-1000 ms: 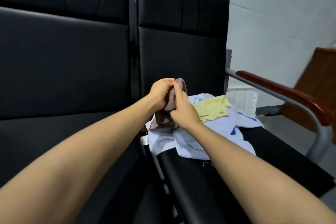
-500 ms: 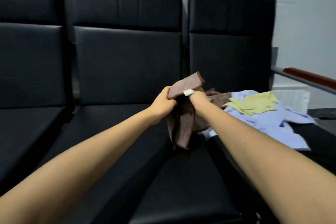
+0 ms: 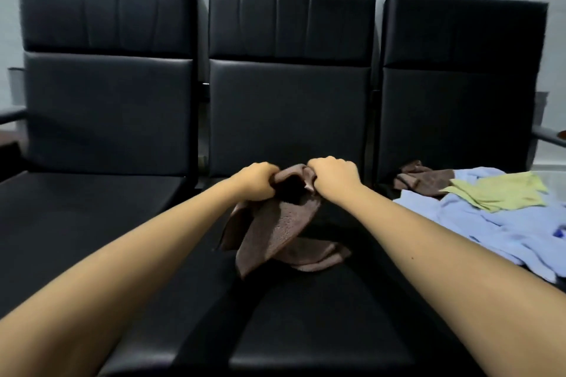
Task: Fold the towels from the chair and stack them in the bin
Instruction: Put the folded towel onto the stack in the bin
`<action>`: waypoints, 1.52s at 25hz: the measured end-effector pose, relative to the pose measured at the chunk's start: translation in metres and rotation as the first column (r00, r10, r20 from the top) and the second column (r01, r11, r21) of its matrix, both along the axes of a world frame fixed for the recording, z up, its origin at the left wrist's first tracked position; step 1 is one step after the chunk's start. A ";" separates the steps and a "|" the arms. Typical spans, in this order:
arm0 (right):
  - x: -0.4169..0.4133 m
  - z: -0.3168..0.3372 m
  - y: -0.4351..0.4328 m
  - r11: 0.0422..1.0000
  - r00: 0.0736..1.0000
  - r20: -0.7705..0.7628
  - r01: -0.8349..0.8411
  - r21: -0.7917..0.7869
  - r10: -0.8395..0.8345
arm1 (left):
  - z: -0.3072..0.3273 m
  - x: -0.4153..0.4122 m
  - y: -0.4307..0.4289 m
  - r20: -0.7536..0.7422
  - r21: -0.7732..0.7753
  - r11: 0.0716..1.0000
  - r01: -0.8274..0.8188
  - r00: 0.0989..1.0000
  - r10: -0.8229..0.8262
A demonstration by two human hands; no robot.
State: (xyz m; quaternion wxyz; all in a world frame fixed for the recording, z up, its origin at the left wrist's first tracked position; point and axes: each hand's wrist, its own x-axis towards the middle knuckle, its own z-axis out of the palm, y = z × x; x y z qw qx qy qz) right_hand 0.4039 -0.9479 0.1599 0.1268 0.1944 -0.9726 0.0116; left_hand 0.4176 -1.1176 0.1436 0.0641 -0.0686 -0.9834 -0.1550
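A brown towel (image 3: 275,229) hangs over the middle black seat (image 3: 306,315), its lower end crumpled on the cushion. My left hand (image 3: 257,182) grips its top edge on the left and my right hand (image 3: 333,176) grips the same edge on the right, the two fists a short way apart. On the right seat lie another brown towel (image 3: 422,179), a yellow-green towel (image 3: 502,194) and a light blue cloth (image 3: 496,232) under them. No bin is in view.
Three black padded seats stand in a row against a pale wall. The left seat (image 3: 76,208) is bare. A metal armrest (image 3: 548,136) juts out at the far right and another (image 3: 9,116) at the far left.
The view has swung left from the right seat to the middle one. Both hands carried the brown towel off the pile, lowered it over the middle seat and moved apart along its edge.
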 end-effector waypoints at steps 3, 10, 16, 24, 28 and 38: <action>-0.013 0.012 0.015 0.989 0.989 0.033 0.146 -0.007 -0.146 | 0.001 -0.003 -0.039 0.092 -0.141 0.989 -0.053 0.993 0.067; -0.056 0.052 0.031 0.587 0.928 0.372 0.312 -0.747 -0.020 | 0.036 -0.021 -0.070 0.030 0.381 0.880 -0.283 0.955 0.294; -0.033 0.055 0.009 0.695 0.906 0.383 0.156 -0.702 0.183 | -0.015 -0.031 0.031 0.140 0.645 0.763 -0.031 0.987 -0.078; -0.033 0.061 0.073 0.711 0.945 0.240 0.011 -0.703 0.223 | -0.034 -0.044 -0.002 0.240 0.107 0.994 -0.034 0.971 0.007; -0.067 0.055 0.079 0.751 0.985 0.165 0.151 -0.643 -0.058 | -0.007 -0.045 -0.031 -0.078 0.205 0.940 -0.272 0.953 0.293; -0.079 0.092 0.042 0.338 0.996 0.089 0.076 -0.938 0.022 | 0.115 -0.019 -0.077 -0.502 0.564 0.808 -0.170 0.707 0.499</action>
